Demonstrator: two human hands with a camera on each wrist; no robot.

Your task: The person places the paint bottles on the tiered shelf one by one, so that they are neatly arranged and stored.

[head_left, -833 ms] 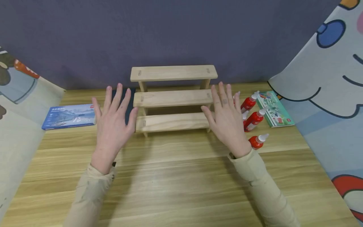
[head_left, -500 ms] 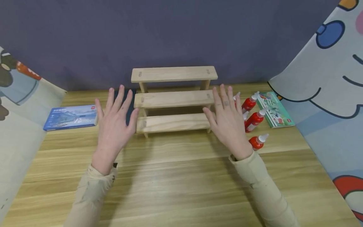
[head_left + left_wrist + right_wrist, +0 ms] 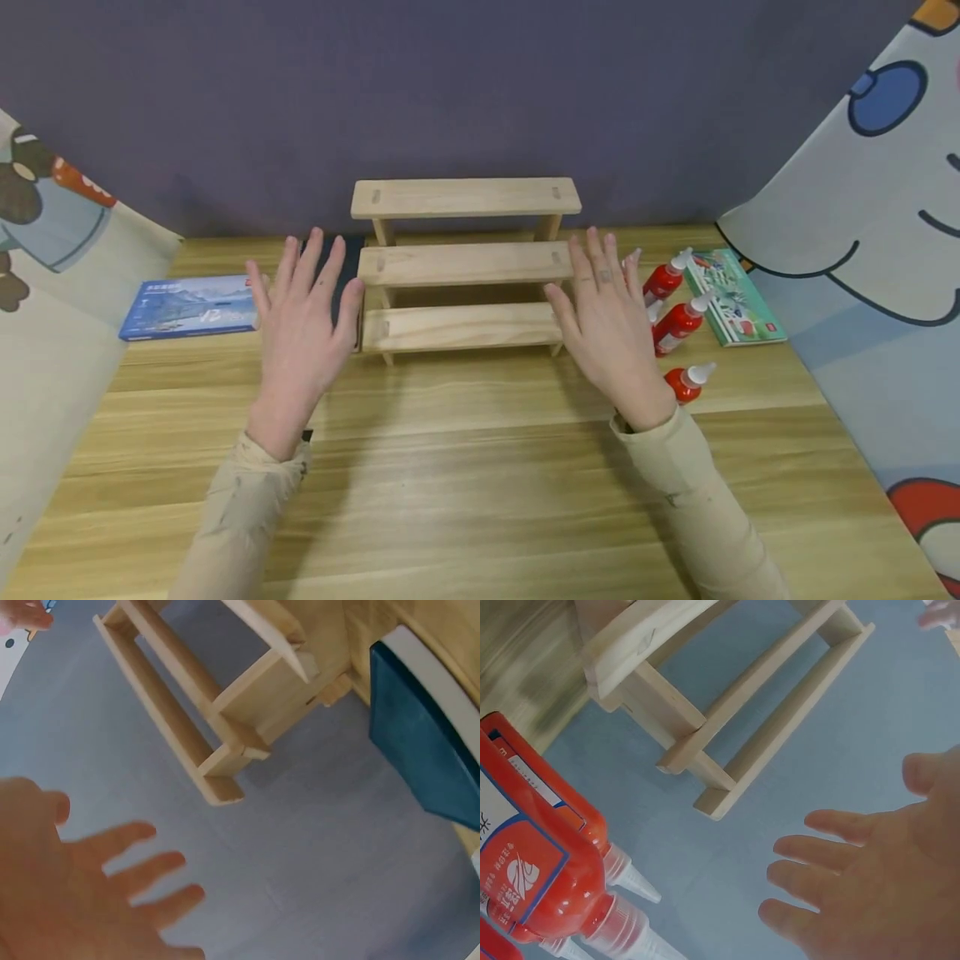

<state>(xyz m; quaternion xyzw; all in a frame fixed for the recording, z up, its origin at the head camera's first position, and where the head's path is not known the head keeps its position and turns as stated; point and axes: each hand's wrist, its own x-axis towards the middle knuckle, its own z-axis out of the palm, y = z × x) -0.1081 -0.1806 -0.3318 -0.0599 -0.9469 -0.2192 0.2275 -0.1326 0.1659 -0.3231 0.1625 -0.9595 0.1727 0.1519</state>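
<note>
A three-tier wooden shelf (image 3: 465, 263) stands at the back of the table, one plank stepped above another. My left hand (image 3: 303, 333) hovers at its left side with fingers spread and straight, holding nothing. Below that hand a dark blue book (image 3: 348, 275) shows partly; in the left wrist view the book (image 3: 420, 727) has a teal cover and pale pages. My right hand (image 3: 611, 333), fingers extended, is over the shelf's right end and holds nothing. Several red bottles (image 3: 678, 325) with white nozzles stand right beside it, partly hidden by the hand.
A blue box (image 3: 191, 308) with a mountain picture lies on the left of the wooden table (image 3: 450, 500). A green book (image 3: 735, 296) lies at the right behind the bottles. A dark wall panel (image 3: 465, 92) rises behind the shelf, with cartoon-printed walls on both sides.
The head view has shifted slightly, so the shelf and bottles sit a little further right and lower. Both hands stay spread in nearly the same place.
</note>
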